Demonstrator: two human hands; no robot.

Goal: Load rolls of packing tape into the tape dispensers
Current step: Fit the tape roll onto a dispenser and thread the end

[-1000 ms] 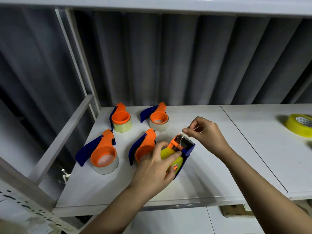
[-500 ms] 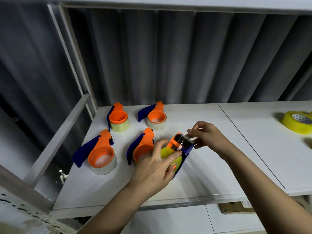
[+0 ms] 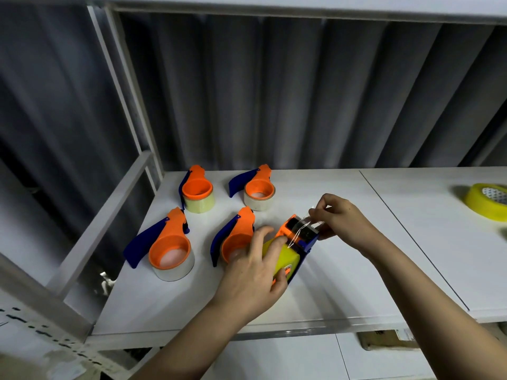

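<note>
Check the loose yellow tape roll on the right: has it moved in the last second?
No. The yellow tape roll still lies on the right shelf panel, just as far right of the panel seam; only the camera shifted.

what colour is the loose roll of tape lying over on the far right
Yellow. The loose tape roll shows in the head view, flat on the white table.

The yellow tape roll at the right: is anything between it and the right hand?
Nothing visible. The yellow tape roll lies alone on the white shelf, with only bare surface between it and the right hand, which pinches the tape end at the dispenser.
</note>
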